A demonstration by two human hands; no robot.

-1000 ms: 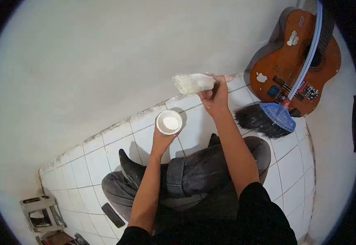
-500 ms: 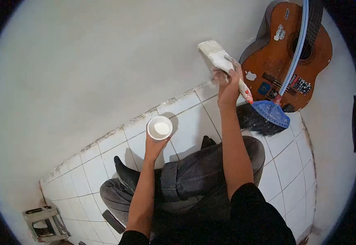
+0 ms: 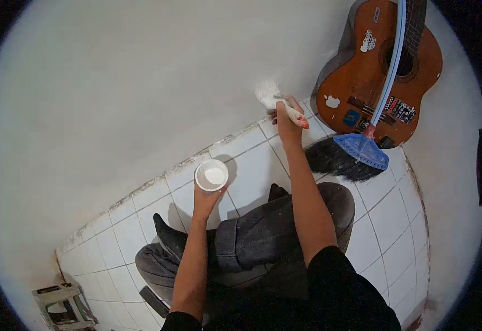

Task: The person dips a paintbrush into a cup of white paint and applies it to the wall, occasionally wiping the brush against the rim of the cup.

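My left hand is wrapped round a white cup with white paint inside, held above the floor tiles. In my right hand is a wide paintbrush, its pale handle tipped with red-orange. The white bristles point up and left and appear to touch the wall, just above its chipped lower edge. Part of the brush handle is hidden by my fingers.
A guitar with stickers leans in the corner at the upper right. A broom with a blue head and black bristles stands in front of it. My crossed legs rest on white tiles. A small stool sits at lower left.
My right hand has moved down and left with the paintbrush, bringing the bristles lower on the wall. The cup stays nearly in place in my left hand, and the view has shifted slightly.
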